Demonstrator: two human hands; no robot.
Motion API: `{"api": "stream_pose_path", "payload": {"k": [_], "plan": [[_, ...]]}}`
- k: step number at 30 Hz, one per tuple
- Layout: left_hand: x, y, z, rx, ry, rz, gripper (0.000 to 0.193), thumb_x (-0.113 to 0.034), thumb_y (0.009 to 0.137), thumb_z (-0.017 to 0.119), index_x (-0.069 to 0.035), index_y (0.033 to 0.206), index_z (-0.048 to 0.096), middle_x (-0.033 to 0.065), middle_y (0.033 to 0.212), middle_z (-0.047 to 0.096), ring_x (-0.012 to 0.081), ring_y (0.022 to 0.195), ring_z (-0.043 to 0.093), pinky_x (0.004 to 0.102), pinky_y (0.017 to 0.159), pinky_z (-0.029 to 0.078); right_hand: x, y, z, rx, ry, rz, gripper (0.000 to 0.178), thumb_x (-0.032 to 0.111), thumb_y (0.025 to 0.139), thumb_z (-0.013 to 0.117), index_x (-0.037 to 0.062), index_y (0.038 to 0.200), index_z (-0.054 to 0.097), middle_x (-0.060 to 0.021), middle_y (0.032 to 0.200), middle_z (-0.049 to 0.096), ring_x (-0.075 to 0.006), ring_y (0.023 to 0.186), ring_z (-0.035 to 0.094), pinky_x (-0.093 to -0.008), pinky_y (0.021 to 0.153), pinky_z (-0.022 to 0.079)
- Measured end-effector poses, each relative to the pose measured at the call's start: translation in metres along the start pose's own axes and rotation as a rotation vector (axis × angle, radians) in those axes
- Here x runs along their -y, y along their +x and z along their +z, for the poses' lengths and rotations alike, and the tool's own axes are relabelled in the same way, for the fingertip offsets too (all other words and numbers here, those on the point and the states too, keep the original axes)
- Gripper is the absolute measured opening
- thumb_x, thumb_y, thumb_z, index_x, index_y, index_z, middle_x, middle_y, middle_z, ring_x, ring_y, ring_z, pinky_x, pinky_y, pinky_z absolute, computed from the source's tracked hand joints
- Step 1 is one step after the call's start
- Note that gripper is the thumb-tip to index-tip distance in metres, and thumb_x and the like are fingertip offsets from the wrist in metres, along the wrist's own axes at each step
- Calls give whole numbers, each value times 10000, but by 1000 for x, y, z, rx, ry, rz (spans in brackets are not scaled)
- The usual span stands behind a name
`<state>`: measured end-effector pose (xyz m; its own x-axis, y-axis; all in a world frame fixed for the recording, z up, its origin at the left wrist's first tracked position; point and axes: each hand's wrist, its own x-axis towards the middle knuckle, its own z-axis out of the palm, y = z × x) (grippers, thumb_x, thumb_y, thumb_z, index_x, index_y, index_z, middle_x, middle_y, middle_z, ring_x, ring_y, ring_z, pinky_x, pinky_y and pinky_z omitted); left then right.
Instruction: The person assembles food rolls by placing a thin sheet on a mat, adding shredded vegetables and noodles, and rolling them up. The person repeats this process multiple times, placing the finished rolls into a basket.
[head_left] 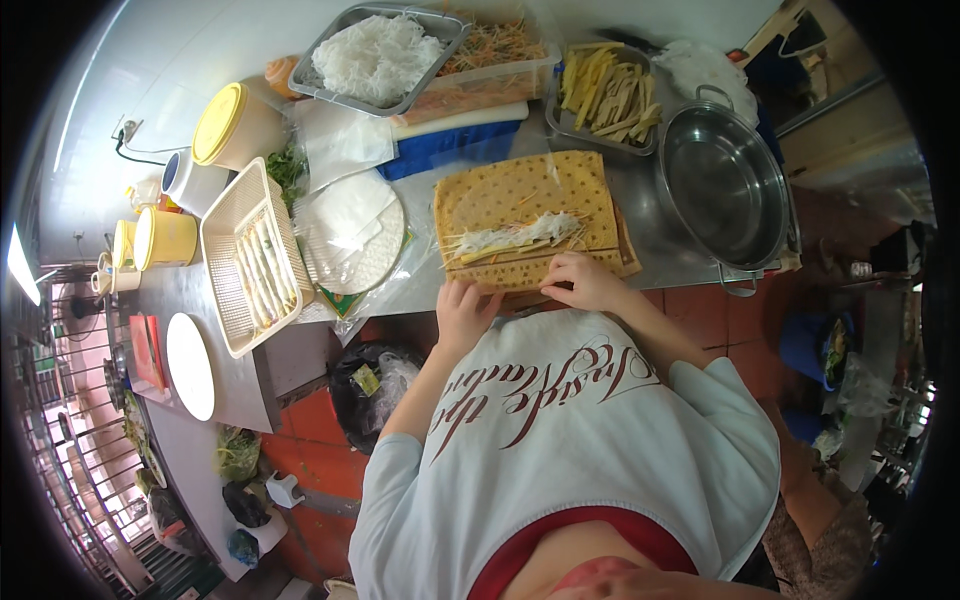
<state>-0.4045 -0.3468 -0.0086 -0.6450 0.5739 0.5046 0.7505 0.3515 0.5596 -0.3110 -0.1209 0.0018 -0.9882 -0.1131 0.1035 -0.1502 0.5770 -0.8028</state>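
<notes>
We are leaning over a steel counter [640,255] with both hands resting on the near edge of a wet rice-paper sheet [520,195] that is lying flat on a wooden board [628,250]. Our left hand [463,312] is pressing its fingertips onto the near left corner of the sheet, and our right hand [590,283] is curling over the near right edge; neither is closing around anything, the fingers just lying spread on the wrapper. The filling [515,237], a line of white noodles and pale vegetable strips, is lying just beyond both hands, its long axis running left to right across the sheet, roughly parallel to the edge we are touching. The right hand is sitting a little nearer to it than the left. To our left a beige basket [228,225] is holding finished rolls [262,268], beside a stack of dry rice papers [350,235]. Farther back we are seeing a tray of noodles [375,55], shredded carrot, a tray of yellow strips [605,95] and a big steel pot [725,185]. The room is a tiled kitchen.
</notes>
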Motion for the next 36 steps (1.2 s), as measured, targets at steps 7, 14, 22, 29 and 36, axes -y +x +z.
{"api": "stream_pose_path", "payload": {"k": [7, 14, 22, 29, 36], "plan": [[7, -29, -1, 108, 69, 137, 250, -165, 655, 766, -128, 882, 668, 2, 777, 548, 206, 701, 532, 335, 619, 406, 0, 7, -11, 147, 12, 87, 101, 135, 751, 642, 35, 757, 650, -87, 819, 603, -274, 816, 590, -366, 700, 477], [15, -36, 2, 141, 84, 194, 348, -127, 626, 738, -136, 972, 700, -11, 820, 532, 195, 747, 526, 330, 644, 404, 9, 10, -3, 98, -292, -40, 94, 135, 780, 625, 45, 803, 612, -89, 829, 582, -283, 803, 572, -376, 702, 469], [14, -38, 3, 158, 69, 169, 252, -107, 638, 733, -133, 887, 701, -4, 783, 530, 199, 748, 525, 338, 673, 410, -6, 52, -28, -177, -255, -65, 104, 191, 835, 622, 94, 837, 584, -46, 841, 546, -261, 886, 517, -384, 805, 393], [3, 11, -2, 323, -3, 191, 98, -117, 682, 718, -109, 773, 681, 10, 794, 569, 219, 783, 542, 350, 732, 420, -42, 95, -22, -113, -433, 193, 170, 308, 825, 652, 151, 818, 586, -17, 926, 487, -217, 991, 451, -410, 833, 304], [18, 72, 38, 141, 43, 162, 138, -122, 760, 692, -67, 886, 702, 49, 929, 656, 258, 820, 577, 364, 752, 445, -42, 98, -20, -263, -525, 351, 240, 352, 777, 706, 145, 789, 586, -26, 974, 484, -244, 1007, 447, -419, 841, 307]]}}
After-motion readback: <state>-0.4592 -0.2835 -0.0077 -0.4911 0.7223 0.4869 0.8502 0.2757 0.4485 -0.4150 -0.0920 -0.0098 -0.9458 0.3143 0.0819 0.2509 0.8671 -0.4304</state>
